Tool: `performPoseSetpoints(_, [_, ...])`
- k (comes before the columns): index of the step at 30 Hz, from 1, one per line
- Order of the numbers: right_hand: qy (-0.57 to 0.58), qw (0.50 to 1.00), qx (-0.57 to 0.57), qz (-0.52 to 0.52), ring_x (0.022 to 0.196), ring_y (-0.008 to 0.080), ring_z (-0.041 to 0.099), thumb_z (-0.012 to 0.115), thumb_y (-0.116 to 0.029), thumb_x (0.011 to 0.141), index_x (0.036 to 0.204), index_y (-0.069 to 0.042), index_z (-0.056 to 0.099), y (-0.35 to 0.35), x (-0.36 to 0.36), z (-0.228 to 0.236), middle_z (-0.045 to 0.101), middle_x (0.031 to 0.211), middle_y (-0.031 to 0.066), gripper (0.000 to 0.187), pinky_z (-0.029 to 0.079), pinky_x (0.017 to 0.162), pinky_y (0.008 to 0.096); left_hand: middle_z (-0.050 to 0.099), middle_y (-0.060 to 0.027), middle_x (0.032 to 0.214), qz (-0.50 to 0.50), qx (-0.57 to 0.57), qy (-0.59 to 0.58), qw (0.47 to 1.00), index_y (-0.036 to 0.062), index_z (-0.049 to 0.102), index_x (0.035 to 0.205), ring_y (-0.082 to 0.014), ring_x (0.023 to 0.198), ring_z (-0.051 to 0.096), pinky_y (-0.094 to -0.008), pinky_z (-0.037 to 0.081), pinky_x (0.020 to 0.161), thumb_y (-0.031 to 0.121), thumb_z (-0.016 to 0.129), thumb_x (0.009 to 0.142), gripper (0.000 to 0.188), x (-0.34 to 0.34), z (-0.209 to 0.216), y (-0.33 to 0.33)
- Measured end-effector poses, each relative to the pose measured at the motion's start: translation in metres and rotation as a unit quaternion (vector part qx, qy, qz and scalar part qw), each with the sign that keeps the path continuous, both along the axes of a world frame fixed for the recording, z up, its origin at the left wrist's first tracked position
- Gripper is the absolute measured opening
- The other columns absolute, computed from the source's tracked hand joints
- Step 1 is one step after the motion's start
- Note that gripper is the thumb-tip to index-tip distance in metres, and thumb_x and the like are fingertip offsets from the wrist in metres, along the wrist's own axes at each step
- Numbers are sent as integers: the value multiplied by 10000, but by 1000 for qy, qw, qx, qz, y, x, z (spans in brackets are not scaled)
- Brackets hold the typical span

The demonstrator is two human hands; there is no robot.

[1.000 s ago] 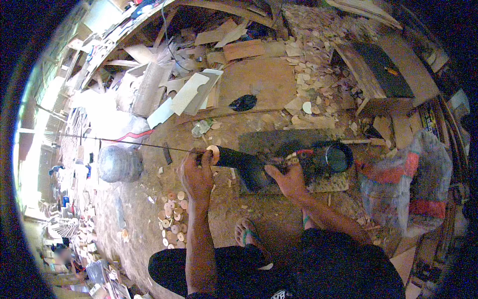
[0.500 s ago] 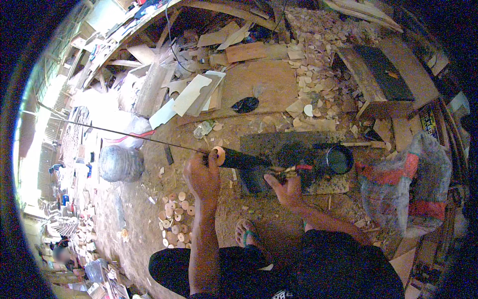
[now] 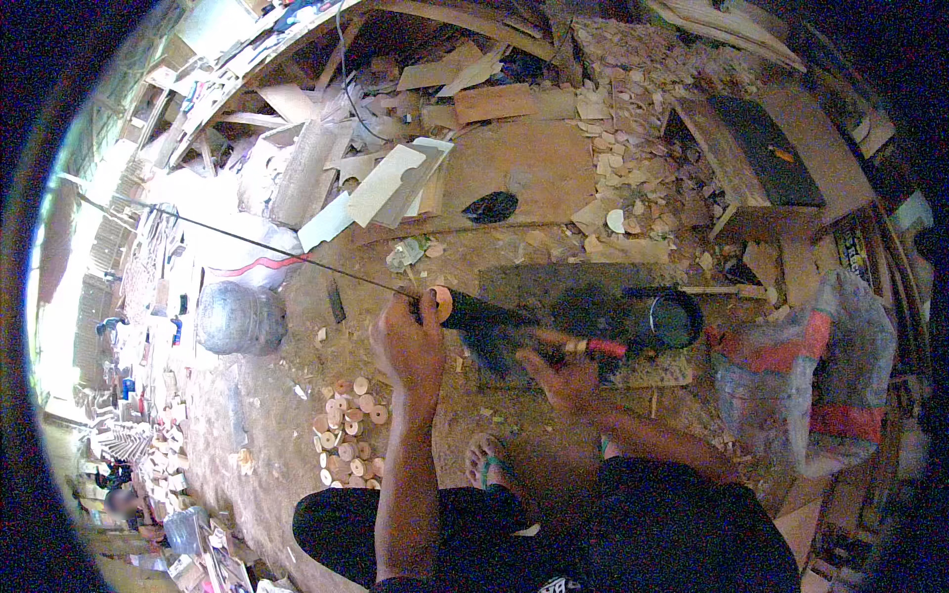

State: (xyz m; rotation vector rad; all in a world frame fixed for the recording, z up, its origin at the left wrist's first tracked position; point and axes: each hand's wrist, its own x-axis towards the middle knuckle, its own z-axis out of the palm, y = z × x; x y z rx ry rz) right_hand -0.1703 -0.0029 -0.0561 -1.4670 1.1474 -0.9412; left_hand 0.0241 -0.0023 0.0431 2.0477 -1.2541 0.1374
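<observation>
My left hand (image 3: 407,336) is closed round a long thin rod (image 3: 297,255) beside the pale wooden end of a black-coated roll (image 3: 479,313), which looks like a stack of discs on the rod. The rod runs up to the far left. My right hand (image 3: 563,378) is closed on a paintbrush (image 3: 605,348) with a red handle end, below and right of the roll. Motion blurs its fingers and hides the bristles. Under both lies a black-stained board (image 3: 643,374). A round tub of dark liquid (image 3: 675,318) stands at its right end.
Several loose wooden discs (image 3: 351,425) lie left of my foot. A crumpled grey-and-red sack (image 3: 766,381) is at the right, a wooden bench (image 3: 736,158) behind it. A wrapped bundle (image 3: 242,316) sits at the left. Wood offcuts (image 3: 633,148) cover the far ground.
My right hand and the paintbrush have swept slightly left along the roll and now blur. My left hand and the roll's near end have shifted a little right; the rod's far end has shifted too.
</observation>
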Motion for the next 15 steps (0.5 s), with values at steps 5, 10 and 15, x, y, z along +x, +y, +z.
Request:
performPoseSetpoints(5, [-182,976,-16,-118,809,131,609,735,-121,822,1105,-10,624,-40,9,17,668,937,62,324,496,759,274,631,-187,697,-27,-2,-14,1000,19,637,794,-380,651,597,-483,417,596,247,612,873,243,-11,-2,3])
performPoseSetpoints(10, [-69,996,-46,16,832,142,607,731,-118,825,1105,-13,625,0,-4,34,665,946,70,317,494,778,284,634,-185,691,0,24,-10,1000,15,637,792,-378,655,599,-482,418,603,249,612,876,250,-11,9,1])
performPoseSetpoints(15, [-138,986,40,-82,848,150,610,724,-115,830,1097,-18,630,-24,2,43,667,954,69,299,495,784,285,634,-198,688,-26,36,-7,999,3,637,756,-388,651,593,-480,419,623,263,612,876,287,-16,18,3])
